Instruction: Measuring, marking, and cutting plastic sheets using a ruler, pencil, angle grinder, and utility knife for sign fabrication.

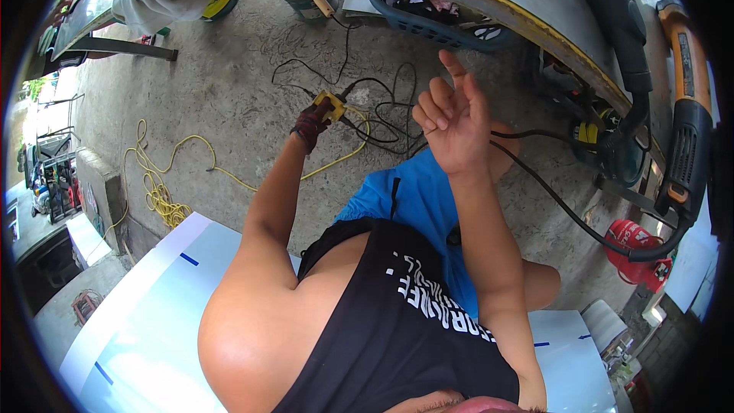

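My left hand (312,125), in a dark red and black knit-looking glove, has its fingers closed around a boxy yellow outlet block (330,105), hard plastic by the look; how tightly, I can't tell. Black plugs stick out of the block beside the grip, and thin, smooth black cables (529,134) tangle to its right, passing the bare right wrist. My right hand (453,118) hangs to the right of that grip, palm showing, index finger out, others half curled, holding nothing. A slim yellow cord (164,206) runs from near the grip to a loose, loopy heap on its left. Below the hands: rough, stained grey concrete floor (214,69). Beyond the grip I get a round bucket (298,6), plus a slatted blue plastic basket (428,27), nearer the right hand. Far right: a long orange-and-black power tool (688,99).
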A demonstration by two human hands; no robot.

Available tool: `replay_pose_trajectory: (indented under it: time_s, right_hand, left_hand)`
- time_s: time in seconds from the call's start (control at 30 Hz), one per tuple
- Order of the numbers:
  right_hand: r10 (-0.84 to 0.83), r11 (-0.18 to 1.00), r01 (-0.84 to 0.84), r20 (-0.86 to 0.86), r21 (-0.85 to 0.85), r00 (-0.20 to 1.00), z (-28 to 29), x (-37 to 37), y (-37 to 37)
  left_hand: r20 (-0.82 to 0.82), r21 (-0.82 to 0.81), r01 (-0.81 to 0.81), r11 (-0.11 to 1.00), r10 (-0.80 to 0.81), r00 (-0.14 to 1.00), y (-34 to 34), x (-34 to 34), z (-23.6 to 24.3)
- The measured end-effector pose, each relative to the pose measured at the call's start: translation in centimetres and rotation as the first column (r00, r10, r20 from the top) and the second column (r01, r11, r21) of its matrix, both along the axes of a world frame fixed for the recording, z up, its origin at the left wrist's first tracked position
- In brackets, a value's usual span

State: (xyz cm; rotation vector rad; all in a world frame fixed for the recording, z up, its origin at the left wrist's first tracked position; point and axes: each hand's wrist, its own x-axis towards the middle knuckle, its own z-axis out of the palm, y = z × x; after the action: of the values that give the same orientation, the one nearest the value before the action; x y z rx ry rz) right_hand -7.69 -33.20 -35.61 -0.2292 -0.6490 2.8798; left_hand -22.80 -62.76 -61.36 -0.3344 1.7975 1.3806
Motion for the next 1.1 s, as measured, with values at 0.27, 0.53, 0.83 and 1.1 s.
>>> replay_pose_trajectory:
  time_s: [0.27, 0.53, 0.83, 1.1]
  right_hand:
    - [-0.009, 1.000, 0.008, 0.010, 0.014, 1.000, 0.8, 0.0, -0.6]
    - [0.029, 0.994, -0.034, -0.052, -0.102, 0.998, 1.9, 0.9, -0.9]
    - [-0.001, 0.991, -0.006, -0.051, -0.132, 0.999, 2.6, 2.2, -0.8]
    - [0.374, 0.666, -0.261, -0.010, 0.699, 0.927, 3.6, 7.5, -1.0]
  left_hand:
    - [0.035, -0.139, -0.293, 0.946, 0.300, 0.953, -0.3, -1.4, -7.4]
    - [-0.069, 0.020, -0.378, 0.925, 0.379, 0.923, -2.0, -3.2, -13.5]
    - [-0.260, -0.753, -0.020, 0.657, -0.270, 0.927, 1.8, -0.8, -5.4]
    - [-0.633, -0.624, 0.087, 0.777, -0.568, 0.527, 7.2, 1.3, 3.2]
